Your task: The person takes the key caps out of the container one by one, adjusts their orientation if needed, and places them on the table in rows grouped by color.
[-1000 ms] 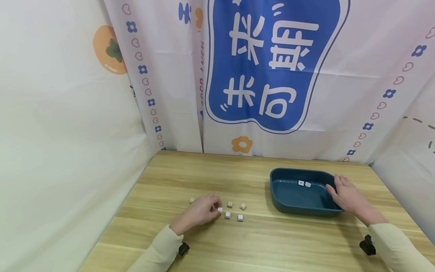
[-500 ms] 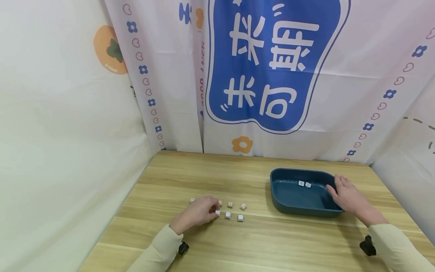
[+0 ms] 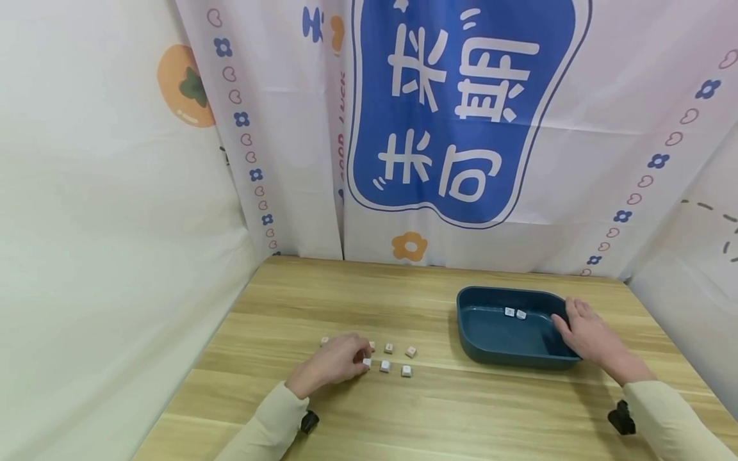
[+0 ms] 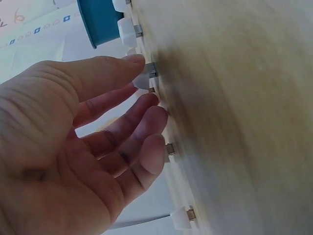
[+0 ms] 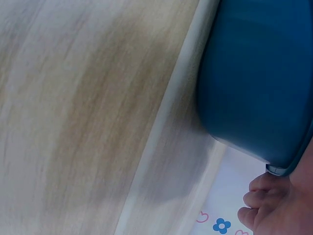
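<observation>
My left hand (image 3: pixel 339 358) pinches a small white keycap (image 3: pixel 366 363) at the left end of a short row on the table. In the left wrist view the thumb lies along this keycap (image 4: pixel 141 81), which has a grey base under it, while the other fingers curl loosely. Beside it in the row stand two white keycaps, a nearer one (image 3: pixel 384 366) and a farther one (image 3: pixel 406 371). My right hand (image 3: pixel 588 331) grips the right end of a dark teal tray (image 3: pixel 519 358), thumb over the rim and fingers outside. Two white keycaps (image 3: pixel 510 312) lie inside the tray.
Behind the row sit several beige keycaps (image 3: pixel 389 348), one partly hidden by the left fingers. Another keycap (image 3: pixel 325 341) shows just behind the left hand. The wooden table (image 3: pixel 461 416) ends at a printed curtain (image 3: pixel 576 211) at the back.
My left hand has drawn the pinched keycap slightly toward me and left, in line with the front row; a beige keycap behind it has come into sight. The right hand and tray have stayed put.
</observation>
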Tool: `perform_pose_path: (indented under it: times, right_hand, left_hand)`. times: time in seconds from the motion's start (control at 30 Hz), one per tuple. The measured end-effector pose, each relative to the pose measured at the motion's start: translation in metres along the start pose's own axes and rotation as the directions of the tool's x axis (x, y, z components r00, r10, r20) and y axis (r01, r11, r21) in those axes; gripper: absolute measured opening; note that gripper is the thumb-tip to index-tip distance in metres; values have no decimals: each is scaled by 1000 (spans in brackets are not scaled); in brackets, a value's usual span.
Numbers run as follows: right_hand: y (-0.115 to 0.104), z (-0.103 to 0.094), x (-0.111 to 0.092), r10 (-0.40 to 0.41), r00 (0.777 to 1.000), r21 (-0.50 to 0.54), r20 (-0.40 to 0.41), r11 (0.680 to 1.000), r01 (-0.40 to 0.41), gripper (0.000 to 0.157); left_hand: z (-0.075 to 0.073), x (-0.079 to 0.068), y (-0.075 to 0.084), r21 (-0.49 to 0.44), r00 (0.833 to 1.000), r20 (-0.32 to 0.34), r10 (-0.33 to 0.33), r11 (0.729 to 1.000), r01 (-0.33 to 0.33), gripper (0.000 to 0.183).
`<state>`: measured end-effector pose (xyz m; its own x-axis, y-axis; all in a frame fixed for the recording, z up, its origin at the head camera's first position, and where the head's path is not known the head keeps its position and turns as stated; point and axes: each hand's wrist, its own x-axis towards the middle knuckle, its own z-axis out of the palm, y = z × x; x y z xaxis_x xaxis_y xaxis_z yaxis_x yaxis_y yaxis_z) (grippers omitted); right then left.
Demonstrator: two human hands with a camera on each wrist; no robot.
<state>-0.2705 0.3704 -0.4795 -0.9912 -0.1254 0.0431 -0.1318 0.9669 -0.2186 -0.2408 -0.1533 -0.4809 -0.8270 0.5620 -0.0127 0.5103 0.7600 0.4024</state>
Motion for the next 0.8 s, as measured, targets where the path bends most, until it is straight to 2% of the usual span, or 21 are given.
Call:
perform_pose_path:
  times: [0.23, 0.53, 0.8]
  right_hand:
    - [-1, 1, 1, 2, 1000, -5, -3, 1000, -2, 79]
    - [-2, -1, 0, -3, 1000, 1, -14, 1000, 3, 77]
    - [0, 0, 0, -10, 1000, -1, -15, 1000, 10, 78]
  left_hand:
    - [-5, 2, 4, 14, 1000, 8, -19, 1000, 19, 21]
    - [-14, 12, 16, 46, 999, -45, -20, 999, 22, 14]
    - [-17, 19, 34, 66, 999, -40, 21, 998, -18, 15]
